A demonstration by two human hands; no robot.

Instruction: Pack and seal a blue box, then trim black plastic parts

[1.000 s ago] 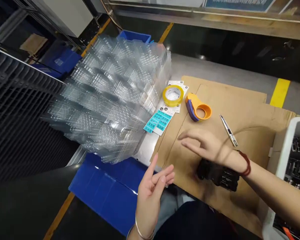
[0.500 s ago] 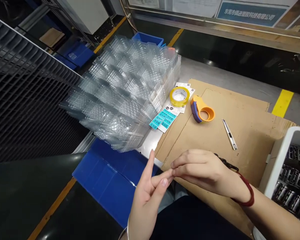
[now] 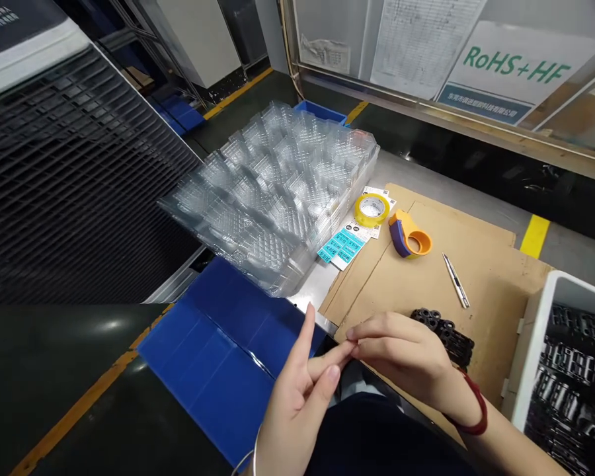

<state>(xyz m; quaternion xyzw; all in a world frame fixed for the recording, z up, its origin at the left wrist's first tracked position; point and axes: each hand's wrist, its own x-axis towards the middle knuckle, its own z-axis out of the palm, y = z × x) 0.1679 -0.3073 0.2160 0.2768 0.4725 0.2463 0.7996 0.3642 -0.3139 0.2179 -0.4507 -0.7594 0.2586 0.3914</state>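
Note:
In front of my lap, my left hand (image 3: 300, 396) has its fingers apart, one pointing up, with no object in it. The fingers of my right hand (image 3: 401, 347) are pressed together around a left fingertip; whatever else may lie between them is hidden. A red band circles the right wrist. Just beyond that hand, black plastic parts (image 3: 443, 334) lie on the cardboard (image 3: 371, 297), partly covered by it. A white utility knife (image 3: 456, 281) and an orange and purple tape dispenser (image 3: 409, 237) rest farther back. Near them is a yellow tape roll (image 3: 357, 211) on label sheets (image 3: 346, 246).
Clear plastic trays (image 3: 272, 192) are stacked at the table's left. A white bin (image 3: 528, 344) of black parts stands at the right. Blue boards (image 3: 198, 357) jut out at lower left, below a black ribbed panel (image 3: 79, 178). A partition with papers (image 3: 426, 46) rises behind.
My view has tilted up, so the table sits lower and more black parts show beside my right hand. Both hands keep nearly the same pose, fingertips still together.

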